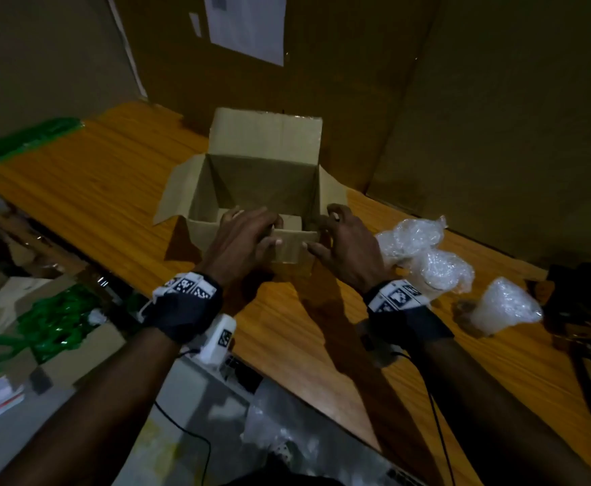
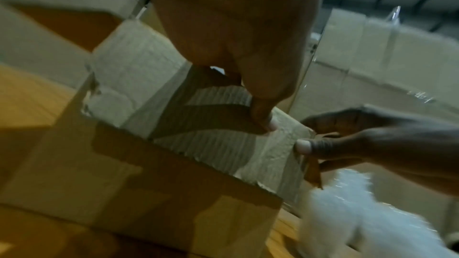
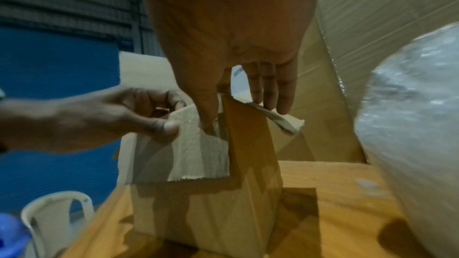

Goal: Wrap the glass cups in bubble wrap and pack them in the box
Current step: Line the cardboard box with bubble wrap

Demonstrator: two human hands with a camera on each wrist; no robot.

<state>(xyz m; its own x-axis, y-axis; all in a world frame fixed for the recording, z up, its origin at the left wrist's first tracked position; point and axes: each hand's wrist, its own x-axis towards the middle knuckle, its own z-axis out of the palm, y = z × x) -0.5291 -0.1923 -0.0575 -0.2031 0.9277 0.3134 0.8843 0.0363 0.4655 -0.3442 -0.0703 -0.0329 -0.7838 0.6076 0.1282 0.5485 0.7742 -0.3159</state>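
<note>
An open cardboard box stands on the wooden table, and only bare cardboard shows inside it. Its near flap is folded down outward. My left hand pinches that flap, thumb on the outer face and fingers curled over the fold. My right hand grips the flap's right end at the box corner, thumb on the edge. Three bubble-wrapped cups lie on the table right of the box, beside my right wrist.
Tall cardboard sheets wall off the table's far side and right. A dark object lies at the right end. Green packaging sits at the far left and in cartons below. Loose bubble wrap lies below the near edge.
</note>
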